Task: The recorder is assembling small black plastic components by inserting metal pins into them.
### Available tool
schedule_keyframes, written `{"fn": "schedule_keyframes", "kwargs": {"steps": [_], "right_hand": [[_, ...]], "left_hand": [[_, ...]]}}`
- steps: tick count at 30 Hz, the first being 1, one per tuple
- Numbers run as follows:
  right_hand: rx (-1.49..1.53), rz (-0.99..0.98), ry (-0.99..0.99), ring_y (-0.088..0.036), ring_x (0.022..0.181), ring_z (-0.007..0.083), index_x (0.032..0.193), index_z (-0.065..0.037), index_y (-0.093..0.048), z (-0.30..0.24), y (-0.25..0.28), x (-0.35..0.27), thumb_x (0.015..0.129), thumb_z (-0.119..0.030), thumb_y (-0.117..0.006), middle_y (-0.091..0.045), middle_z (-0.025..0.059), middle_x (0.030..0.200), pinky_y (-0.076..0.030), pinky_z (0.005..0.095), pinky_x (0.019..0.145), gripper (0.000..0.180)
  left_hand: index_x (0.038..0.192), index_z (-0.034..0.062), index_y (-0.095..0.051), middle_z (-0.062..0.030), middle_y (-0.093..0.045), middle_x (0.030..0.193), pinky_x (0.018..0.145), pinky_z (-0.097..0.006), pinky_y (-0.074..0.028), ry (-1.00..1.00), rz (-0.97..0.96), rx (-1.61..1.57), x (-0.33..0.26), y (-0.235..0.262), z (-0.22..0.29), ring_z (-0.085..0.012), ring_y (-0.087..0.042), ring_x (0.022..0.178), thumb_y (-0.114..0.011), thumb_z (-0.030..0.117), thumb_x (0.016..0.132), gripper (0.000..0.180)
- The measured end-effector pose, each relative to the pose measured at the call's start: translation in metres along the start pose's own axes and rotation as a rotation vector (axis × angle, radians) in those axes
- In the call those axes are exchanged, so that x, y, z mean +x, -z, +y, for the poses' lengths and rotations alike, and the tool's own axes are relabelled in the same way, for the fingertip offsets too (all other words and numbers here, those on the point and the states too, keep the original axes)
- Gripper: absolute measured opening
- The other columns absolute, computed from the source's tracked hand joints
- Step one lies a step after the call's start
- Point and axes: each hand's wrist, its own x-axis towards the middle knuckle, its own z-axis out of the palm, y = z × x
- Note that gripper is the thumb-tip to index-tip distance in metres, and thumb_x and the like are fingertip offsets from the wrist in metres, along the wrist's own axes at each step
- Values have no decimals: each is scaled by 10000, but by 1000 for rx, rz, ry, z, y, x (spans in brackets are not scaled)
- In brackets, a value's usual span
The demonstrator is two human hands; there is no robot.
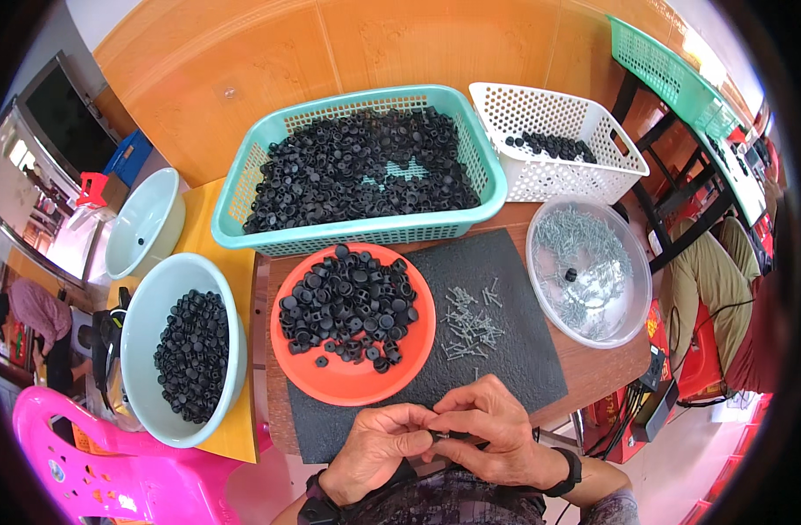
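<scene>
My left hand and my right hand meet at the near edge of the black mat, fingertips pinched together. Between them is a small dark piece, mostly covered by the fingers, with a bit of shiny metal showing. Just beyond the hands, a loose pile of silver screws lies on the mat, one screw apart from it nearer my right hand. An orange-red bowl full of small black plastic caps stands beyond my left hand.
A green basket heaped with black parts stands at the back, beside a white basket with fewer. To the right sits a clear tub of screws. A pale bowl of black caps and a pink chair are left; a seated person is right.
</scene>
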Motion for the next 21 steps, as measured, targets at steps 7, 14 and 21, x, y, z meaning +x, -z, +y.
{"fn": "schedule_keyframes", "kwargs": {"steps": [7, 14, 21], "right_hand": [[56, 15, -16, -580, 738, 229, 956, -30, -651, -4, -2, 8, 710, -40, -727, -624, 103, 894, -460, 317, 616, 257], [-84, 33, 68, -581, 710, 239, 901, -14, -637, -5, -9, 15, 730, -7, -700, -618, 110, 884, -466, 318, 585, 182], [-20, -47, 19, -588, 738, 255, 917, -12, -633, -6, 0, 30, 729, -12, -693, -622, 114, 891, -469, 331, 617, 197]], "left_hand": [[1044, -67, -588, -103, -623, 914, 702, -261, -486, -67, 20, -121, -2, 4, -1, -147, -576, 745, -638, 100, 862, 251], [1037, -73, -586, -106, -616, 874, 676, -264, -468, -147, 49, -150, 3, 4, -8, -149, -557, 718, -644, 122, 861, 269], [1007, -86, -576, -123, -605, 863, 663, -300, -458, -219, 87, -116, 1, 0, -9, -190, -564, 726, -652, 158, 853, 298]]}}
